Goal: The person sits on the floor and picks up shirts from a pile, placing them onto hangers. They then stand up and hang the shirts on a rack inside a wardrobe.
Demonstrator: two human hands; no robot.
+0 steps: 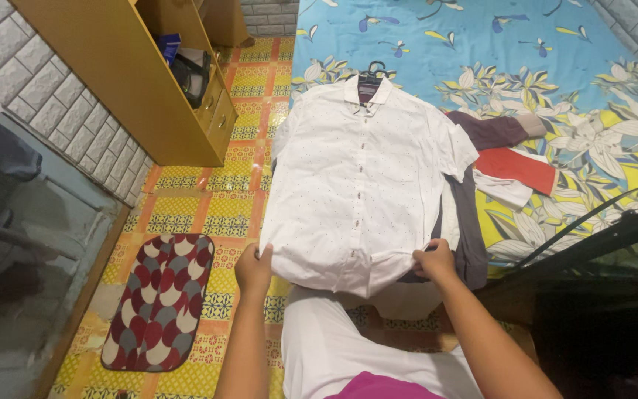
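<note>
A white short-sleeved shirt [359, 181] with small dots lies buttoned and face up on the bed, still on a dark hanger [371, 71] at its collar. My left hand [253, 268] pinches the shirt's bottom hem at its left corner. My right hand [434, 260] grips the hem at the right corner. The lower edge hangs over the bed's near side.
The bed has a blue and yellow floral sheet [555, 66]. Dark purple, red and white clothes [507, 159] lie to the shirt's right. A wooden cabinet [134, 81] stands at left, a patterned mat [160, 299] on the tiled floor, a dark frame [599, 236] at right.
</note>
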